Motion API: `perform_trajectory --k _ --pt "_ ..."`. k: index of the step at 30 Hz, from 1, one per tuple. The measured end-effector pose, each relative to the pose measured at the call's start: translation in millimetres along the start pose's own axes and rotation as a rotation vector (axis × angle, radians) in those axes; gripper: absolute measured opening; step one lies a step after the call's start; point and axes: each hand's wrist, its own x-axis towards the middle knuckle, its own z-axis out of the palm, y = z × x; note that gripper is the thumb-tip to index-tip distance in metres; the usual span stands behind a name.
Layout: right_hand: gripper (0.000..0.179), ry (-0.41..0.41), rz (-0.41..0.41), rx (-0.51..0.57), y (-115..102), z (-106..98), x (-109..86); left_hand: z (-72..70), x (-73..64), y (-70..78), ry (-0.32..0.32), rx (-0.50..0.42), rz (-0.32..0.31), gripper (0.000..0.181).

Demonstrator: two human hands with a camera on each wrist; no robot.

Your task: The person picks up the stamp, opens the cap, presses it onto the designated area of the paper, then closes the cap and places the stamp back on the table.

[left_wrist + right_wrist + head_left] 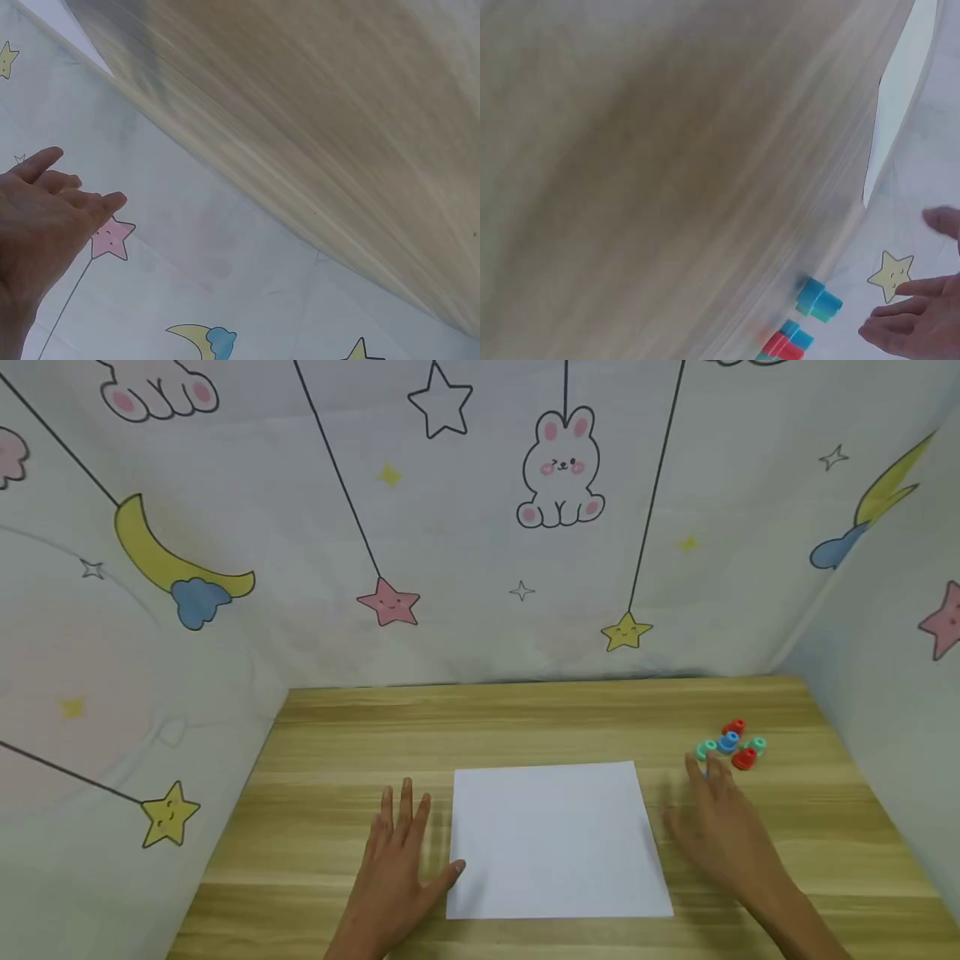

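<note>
Your left hand has its fingers spread, thumb over the left edge of the paper, mid-tabletop. Your right hand holds thumb and fingers apart by a blue peg; can't tell contact. Other pegs cluster just beyond, toward the tabletop's far right corner.

Blue pc mostly hidden behind R grip; paper cut off, top L wrist view.

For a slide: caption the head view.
Left hand at the left edge of a white sheet, right hand near small red, blue and green pieces on a wood-grain tabletop.
</note>
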Motion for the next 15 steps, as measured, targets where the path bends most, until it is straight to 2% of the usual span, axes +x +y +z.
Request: perform_trajectory --k 3,7,11,15 --pt "0.067 0.019 0.056 0.032 7.1 -6.7 8.7 -2.4 0.9 0.4 0.021 0.007 0.001 0.098" --pt "0.044 0.033 0.098 0.043 17.0 -11.3 16.5 -4.6 1.5 2.5 0.026 -0.03 -0.01 0.096" --pt "0.034 -0.015 0.118 0.026 24.8 -10.4 16.9 -4.5 0.2 4.8 0.019 -0.068 -0.009 0.094" --pt "0.031 -0.046 0.134 0.04 29.5 -7.3 15.0 -2.9 0.1 6.2 0.038 -0.076 0.0 0.093"
